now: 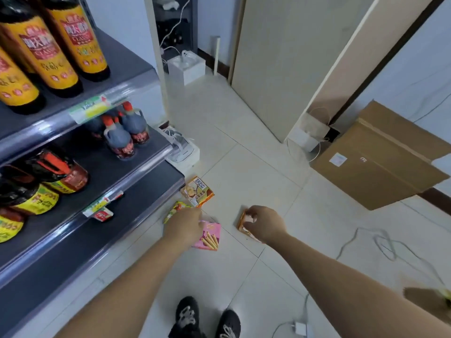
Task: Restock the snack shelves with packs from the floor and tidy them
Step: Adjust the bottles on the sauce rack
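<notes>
Several snack packs lie on the tiled floor beside the shelf unit (146, 191). My right hand (264, 224) reaches down and grips an orange pack (241, 223), fingers curled over its top edge. My left hand (184, 226) hovers low over a pink biscuit-stick box (210, 236), covering its left part; whether it grips the box is hidden. A green-yellow pack (174, 211) peeks out beyond the left hand. An orange-brown box (199, 191) lies against the base of the shelves.
Sauce bottles (56, 45) fill the shelves on the left. A white appliance (181, 148) stands at the shelf end. A cardboard box (380, 162) leans at right. Loose cables (385, 245) trail over the floor. My shoes (207, 318) are at the bottom.
</notes>
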Demonstrator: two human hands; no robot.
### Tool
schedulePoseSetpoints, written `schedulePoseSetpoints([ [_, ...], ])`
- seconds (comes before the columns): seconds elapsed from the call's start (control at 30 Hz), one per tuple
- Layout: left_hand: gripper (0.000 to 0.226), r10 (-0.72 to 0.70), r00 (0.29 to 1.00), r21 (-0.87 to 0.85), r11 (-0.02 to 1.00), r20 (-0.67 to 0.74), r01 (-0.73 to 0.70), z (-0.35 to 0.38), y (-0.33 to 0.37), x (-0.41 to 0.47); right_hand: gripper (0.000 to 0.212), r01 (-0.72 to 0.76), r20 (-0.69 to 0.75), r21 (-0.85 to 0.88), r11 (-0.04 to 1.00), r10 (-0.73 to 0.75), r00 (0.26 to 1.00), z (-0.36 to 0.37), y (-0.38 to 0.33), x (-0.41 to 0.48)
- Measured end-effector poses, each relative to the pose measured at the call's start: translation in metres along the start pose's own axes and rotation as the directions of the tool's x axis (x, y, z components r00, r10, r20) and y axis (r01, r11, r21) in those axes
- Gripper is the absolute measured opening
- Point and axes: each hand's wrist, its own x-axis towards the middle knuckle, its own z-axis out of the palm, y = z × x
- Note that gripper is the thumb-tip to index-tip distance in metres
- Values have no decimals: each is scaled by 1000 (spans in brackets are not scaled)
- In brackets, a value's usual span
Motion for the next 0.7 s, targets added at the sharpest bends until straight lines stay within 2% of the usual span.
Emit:
schedulePoseSetpoints([
  [0.37, 30, -64, 982, -51, 996, 177, 74, 122, -64, 146, 35, -94, 109, 12, 996, 92, 990, 96, 29, 164],
  [0.7, 25, -141, 937, -33, 987, 321, 160, 306, -134, 266, 37, -142, 245, -34, 989, 146, 958, 278, 103, 315],
])
